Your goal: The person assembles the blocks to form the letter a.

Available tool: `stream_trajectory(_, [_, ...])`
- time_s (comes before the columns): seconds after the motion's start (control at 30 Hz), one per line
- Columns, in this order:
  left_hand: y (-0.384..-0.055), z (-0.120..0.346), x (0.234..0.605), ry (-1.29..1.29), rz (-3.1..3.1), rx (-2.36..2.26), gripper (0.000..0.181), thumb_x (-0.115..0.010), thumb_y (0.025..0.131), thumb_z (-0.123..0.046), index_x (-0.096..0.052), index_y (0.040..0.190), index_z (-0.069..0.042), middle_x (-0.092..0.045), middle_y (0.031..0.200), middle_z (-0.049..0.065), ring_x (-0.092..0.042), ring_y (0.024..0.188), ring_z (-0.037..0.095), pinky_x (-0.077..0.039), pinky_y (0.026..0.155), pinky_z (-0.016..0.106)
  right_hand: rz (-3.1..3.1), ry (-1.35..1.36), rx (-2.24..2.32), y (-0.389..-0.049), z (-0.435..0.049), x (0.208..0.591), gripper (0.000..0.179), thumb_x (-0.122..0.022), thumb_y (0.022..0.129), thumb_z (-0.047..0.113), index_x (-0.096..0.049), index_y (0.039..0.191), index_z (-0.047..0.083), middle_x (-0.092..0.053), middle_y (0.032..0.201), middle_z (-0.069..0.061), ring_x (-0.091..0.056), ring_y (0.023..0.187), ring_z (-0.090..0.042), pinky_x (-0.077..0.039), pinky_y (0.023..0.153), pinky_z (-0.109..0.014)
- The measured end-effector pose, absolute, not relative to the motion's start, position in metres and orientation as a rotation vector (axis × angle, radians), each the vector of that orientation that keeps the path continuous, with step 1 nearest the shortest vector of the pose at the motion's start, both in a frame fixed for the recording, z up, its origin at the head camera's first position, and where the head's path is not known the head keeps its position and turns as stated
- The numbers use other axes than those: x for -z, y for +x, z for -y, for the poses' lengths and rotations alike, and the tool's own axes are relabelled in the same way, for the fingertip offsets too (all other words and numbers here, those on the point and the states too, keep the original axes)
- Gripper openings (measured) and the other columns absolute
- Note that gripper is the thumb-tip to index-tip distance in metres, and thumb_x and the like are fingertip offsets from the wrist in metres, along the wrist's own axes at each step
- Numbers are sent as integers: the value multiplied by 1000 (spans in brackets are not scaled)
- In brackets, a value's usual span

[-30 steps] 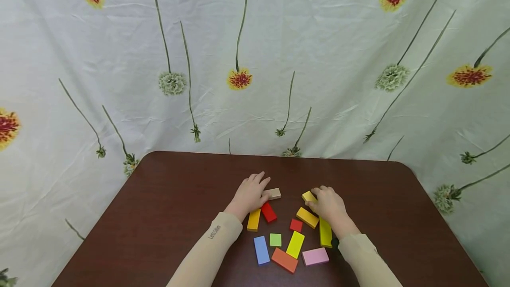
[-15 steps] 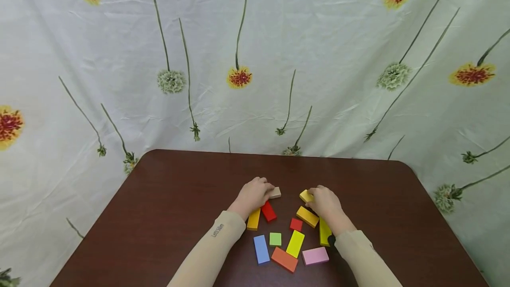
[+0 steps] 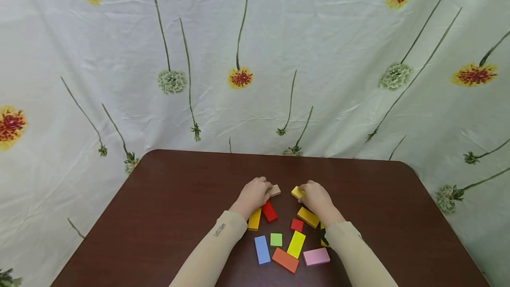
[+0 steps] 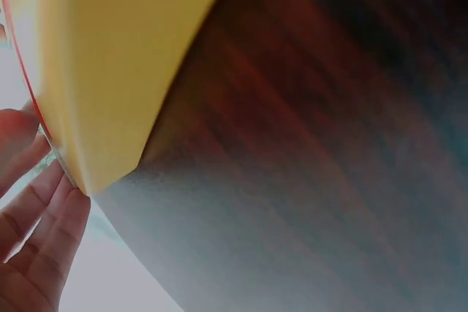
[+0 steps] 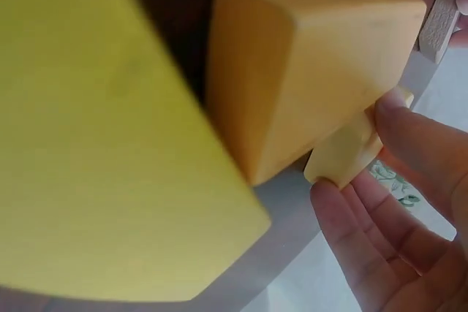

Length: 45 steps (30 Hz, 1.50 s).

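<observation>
My left hand (image 3: 253, 195) grips the left end of a plain wooden block (image 3: 275, 190) on the table. In the left wrist view, an amber block (image 4: 124, 56) close to the camera hides the held block. My right hand (image 3: 317, 198) pinches a pale yellow block (image 3: 297, 192) between thumb and fingers; the right wrist view shows this yellow block (image 5: 344, 150) too. A short gap separates the two held blocks. A red block (image 3: 269, 211) lies just below the left hand, and an amber block (image 3: 307, 217) lies below the right.
Nearer me on the dark table (image 3: 179, 198) lie a small red block (image 3: 296, 225), green block (image 3: 276, 239), blue block (image 3: 262, 250), bright yellow block (image 3: 296, 244), orange block (image 3: 285, 260) and pink block (image 3: 316, 256). A flowered cloth (image 3: 263, 34) hangs behind.
My left hand's fingers, spread before, have drawn in round the wooden block. My right hand has slid the pale yellow block leftward, toward the wooden one.
</observation>
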<state>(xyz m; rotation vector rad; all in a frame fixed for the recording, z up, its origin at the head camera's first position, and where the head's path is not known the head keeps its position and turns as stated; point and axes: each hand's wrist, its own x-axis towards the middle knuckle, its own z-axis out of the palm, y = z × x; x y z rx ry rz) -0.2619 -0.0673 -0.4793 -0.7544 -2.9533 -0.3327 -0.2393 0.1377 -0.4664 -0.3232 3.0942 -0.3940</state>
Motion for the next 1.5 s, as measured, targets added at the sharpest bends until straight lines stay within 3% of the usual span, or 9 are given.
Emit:
stream_trajectory(0.3, [-264, 67, 482, -720, 2965, 348, 22, -72, 90, -20, -74, 109, -7, -67, 97, 7, -62, 86, 20, -57, 82, 31, -3057, -361, 441, -245, -131, 465, 33, -76, 82, 2, -73, 115, 3, -63, 95, -13, -58, 81, -23, -57, 81, -35])
stream_trajectory(0.63, [-266, 67, 480, -681, 2990, 407, 23, -71, 91, -18, -74, 109, -5, -67, 99, 8, -63, 89, 21, -57, 86, 33, -3070, -386, 486, -255, -121, 468, 31, -77, 82, 4, -74, 113, 3, -68, 104, -13, -63, 97, -29, -56, 90, -38])
stream_trajectory(1.5, [-271, 74, 479, -603, 3066, 561, 30, -71, 91, -18, -72, 120, -10, -70, 108, 7, -62, 91, 21, -56, 90, 35, -3054, -484, 499, -269, -111, 471, 30, -77, 84, 6, -73, 113, 3, -68, 105, -12, -63, 100, -28, -56, 89, -37])
